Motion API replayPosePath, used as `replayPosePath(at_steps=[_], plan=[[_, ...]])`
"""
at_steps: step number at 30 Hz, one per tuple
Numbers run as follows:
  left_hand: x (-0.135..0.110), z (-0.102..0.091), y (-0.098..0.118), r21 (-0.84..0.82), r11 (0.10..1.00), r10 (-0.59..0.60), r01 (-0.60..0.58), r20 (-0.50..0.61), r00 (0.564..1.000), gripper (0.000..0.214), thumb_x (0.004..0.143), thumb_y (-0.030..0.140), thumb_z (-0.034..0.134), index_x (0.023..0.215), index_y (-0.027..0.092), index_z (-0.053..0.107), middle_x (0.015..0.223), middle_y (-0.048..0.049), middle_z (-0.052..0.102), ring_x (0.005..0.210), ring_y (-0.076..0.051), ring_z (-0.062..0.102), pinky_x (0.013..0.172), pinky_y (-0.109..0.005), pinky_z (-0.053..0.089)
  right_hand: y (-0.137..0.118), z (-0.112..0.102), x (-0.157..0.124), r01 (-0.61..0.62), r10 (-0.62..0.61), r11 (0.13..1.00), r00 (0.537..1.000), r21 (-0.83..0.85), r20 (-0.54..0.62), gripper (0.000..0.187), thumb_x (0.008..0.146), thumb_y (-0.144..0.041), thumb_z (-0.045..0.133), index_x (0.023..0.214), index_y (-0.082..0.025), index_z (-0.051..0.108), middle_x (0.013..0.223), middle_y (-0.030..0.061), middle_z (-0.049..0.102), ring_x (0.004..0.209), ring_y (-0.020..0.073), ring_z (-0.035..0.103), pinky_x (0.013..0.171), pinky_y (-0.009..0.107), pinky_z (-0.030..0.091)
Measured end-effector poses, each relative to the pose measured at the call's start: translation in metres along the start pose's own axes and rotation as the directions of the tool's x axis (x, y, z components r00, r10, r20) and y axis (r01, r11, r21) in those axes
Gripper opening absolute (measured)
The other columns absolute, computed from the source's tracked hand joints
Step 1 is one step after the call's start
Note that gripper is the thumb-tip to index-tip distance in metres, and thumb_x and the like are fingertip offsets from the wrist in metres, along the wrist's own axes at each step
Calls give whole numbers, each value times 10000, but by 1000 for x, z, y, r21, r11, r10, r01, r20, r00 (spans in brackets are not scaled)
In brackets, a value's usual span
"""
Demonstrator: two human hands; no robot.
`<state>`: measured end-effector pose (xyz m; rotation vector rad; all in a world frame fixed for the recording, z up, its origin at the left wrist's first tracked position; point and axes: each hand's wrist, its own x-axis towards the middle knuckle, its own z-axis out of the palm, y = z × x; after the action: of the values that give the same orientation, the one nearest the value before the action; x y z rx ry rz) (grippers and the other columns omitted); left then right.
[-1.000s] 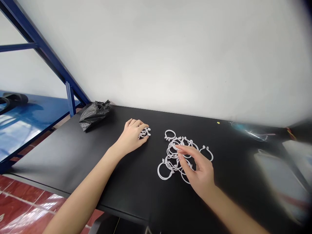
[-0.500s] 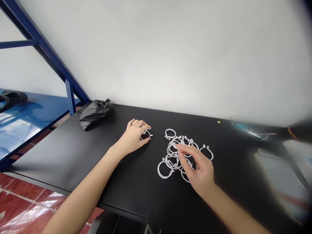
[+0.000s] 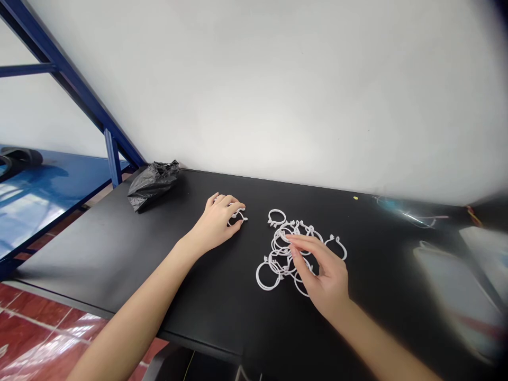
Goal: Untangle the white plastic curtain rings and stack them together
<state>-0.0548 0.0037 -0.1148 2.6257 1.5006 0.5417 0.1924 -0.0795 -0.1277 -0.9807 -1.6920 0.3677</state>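
Observation:
Several white plastic curtain rings (image 3: 268,276), split rings with small knobs at their ends, lie in a loose overlapping pile on the black table (image 3: 222,296). My right hand (image 3: 323,270) is over the pile's right side, thumb and index finger closed at the edge of one ring (image 3: 282,236); its fingertips partly cover the contact. To the left, my left hand (image 3: 216,219) rests on the table with thumb and fingers apart. Partly under its palm and fingers are white rings (image 3: 238,215); how many is hidden.
A crumpled black plastic bag (image 3: 154,182) lies at the table's back left. Clear plastic wrapping (image 3: 408,216) and a blurred pale object (image 3: 448,286) are at the right. A white wall (image 3: 257,95) rises behind; a blue metal frame (image 3: 79,87) stands left.
Both hands keep nearly the same position over the rings. The whole view has shifted very slightly; the pile looks the same.

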Motion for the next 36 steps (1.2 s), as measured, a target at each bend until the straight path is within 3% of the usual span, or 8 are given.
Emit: replayPosePath(at_steps=[9,14,19,25,28,31,34,36], plan=[[7,3,13,-117,992,52,-55,-29,998,226,932,241,501,1119,193,619,1102,-75,640,1001,-227,581,1086,-504,354,-1,0,-1,9,-9,1000,1000,16,-6,274,865,-19,596,1019,-220,700,999,60,743,926,202,716,829,360,602],[24,7,34,-100,971,229,-218,113,967,305,951,188,473,1224,192,608,1304,-124,564,1188,-272,537,1045,-475,406,-2,0,1,35,-34,999,999,7,-23,258,866,-32,592,1000,-222,704,998,59,749,930,213,721,831,366,605],[43,18,40,-40,968,249,-246,217,944,292,946,207,502,1216,181,610,1337,-146,538,1210,-304,531,989,-478,450,-4,-1,4,66,-67,998,997,-12,-42,244,870,-35,584,986,-212,704,982,62,750,908,208,725,819,360,609],[47,25,31,-83,965,258,-249,133,957,152,950,185,480,1007,165,620,1199,-123,596,1060,-260,588,911,-424,493,-5,-1,4,93,-92,996,995,6,-43,253,869,-10,576,991,-195,698,980,75,746,909,196,719,812,339,606],[39,23,29,-238,947,225,-214,20,974,134,955,206,488,946,169,617,1235,-126,585,1105,-251,576,956,-417,476,-3,-1,3,89,-88,996,995,11,-44,264,868,-2,573,996,-198,696,979,72,745,909,194,717,810,338,604],[29,20,33,-506,855,121,-116,-23,992,123,942,261,538,906,176,620,1142,-100,642,1047,-220,612,923,-378,485,-2,0,1,79,-79,997,996,15,-40,270,864,6,576,996,-197,697,979,70,743,911,192,715,818,337,598],[22,17,40,-785,616,-30,65,59,998,186,909,347,595,858,169,605,1107,-89,680,993,-207,641,880,-351,499,0,-1,-1,67,-66,998,997,22,-35,278,856,13,585,999,-199,697,984,64,741,917,190,712,830,341,592],[18,15,44,-874,450,-110,185,151,982,232,897,392,602,851,165,610,1141,-85,689,1000,-209,642,884,-345,497,0,-1,-1,56,-55,998,998,32,-32,284,852,19,590,997,-201,696,990,61,739,920,190,711,828,344,591]])
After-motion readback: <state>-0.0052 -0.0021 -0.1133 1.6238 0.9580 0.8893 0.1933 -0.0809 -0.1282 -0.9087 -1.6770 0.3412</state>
